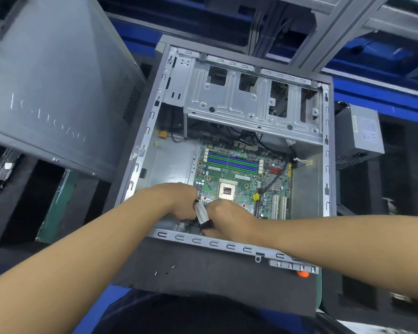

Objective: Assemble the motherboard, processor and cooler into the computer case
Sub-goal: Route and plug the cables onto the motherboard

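Dark foam mat (203, 276) carries the open case (227, 247), motherboard (237, 166) inside; at six o'clock, left hand (181, 201) and right hand (227, 219) both grip a labelled cable (200, 212).

Computer case (227, 247): lies open on the foam mat (203, 273), before me.
Motherboard (229, 179): in the case, on its floor, toward the right wall.
Processor (227, 189): on the motherboard, near its middle.
Memory slots (232, 162): behind the processor.
Expansion slots (279, 208): right of the processor, at the board's near edge.
Drive cage (239, 102): at the case's far end, behind the motherboard.
Side panel (53, 92): left of the case.
Power supply (358, 133): outside the case, beside its right wall.
My left hand (181, 201) and right hand (227, 220): just inside the near wall, side by side, both gripping the cable (200, 213) between them.
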Demonstrator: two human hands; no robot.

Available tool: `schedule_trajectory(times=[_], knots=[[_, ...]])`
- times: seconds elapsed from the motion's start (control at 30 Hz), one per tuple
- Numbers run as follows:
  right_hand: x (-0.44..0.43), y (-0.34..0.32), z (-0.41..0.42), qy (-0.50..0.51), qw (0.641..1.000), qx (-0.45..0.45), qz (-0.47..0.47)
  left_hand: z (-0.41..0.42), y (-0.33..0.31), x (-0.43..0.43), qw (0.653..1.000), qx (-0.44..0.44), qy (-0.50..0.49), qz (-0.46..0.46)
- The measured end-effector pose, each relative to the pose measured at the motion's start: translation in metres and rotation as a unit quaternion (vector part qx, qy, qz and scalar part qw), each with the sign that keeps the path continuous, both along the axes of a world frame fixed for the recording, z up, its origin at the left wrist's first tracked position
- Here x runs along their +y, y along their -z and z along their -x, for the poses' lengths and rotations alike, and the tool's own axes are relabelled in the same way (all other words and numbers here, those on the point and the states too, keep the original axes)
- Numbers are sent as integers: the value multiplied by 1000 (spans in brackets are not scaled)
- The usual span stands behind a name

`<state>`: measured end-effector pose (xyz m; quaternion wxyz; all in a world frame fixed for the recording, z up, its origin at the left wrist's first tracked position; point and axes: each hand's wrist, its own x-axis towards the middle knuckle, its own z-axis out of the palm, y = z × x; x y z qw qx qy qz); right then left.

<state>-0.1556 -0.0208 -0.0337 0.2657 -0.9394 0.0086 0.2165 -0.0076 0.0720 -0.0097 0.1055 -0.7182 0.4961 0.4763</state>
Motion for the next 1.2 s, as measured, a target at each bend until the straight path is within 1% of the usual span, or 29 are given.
schedule_trajectory(times=[0.13,0.37,0.47,0.6,0.8,0.97,1.03,1.1,1.17,1.2], knots=[[1,2,0,-23,999,-12,25,2,1,2,1000,-3,4,0],[-2,2,1,-26,999,-33,-26,2,1,2,1000,-4,9,0],[-6,-2,3,-9,998,-38,-57,1,2,3,1000,-2,11,2],[-4,-4,0,-1,997,-37,-65,1,5,2,1000,-8,19,1],[-4,-7,-2,3,997,-25,-68,1,4,1,999,-8,33,1],[-11,-20,-4,-27,998,12,-47,-3,-3,-2,999,1,46,-27],[-17,-30,-7,25,999,24,-42,-11,-8,-10,1000,-10,19,-13],[-31,-42,-8,124,991,48,-29,-21,-12,-24,994,-41,-74,72],[-48,-54,-7,223,971,87,-3,-28,-12,-41,962,-56,-190,185],[-56,-58,-5,272,957,101,10,-29,-11,-51,946,-54,-221,230]])
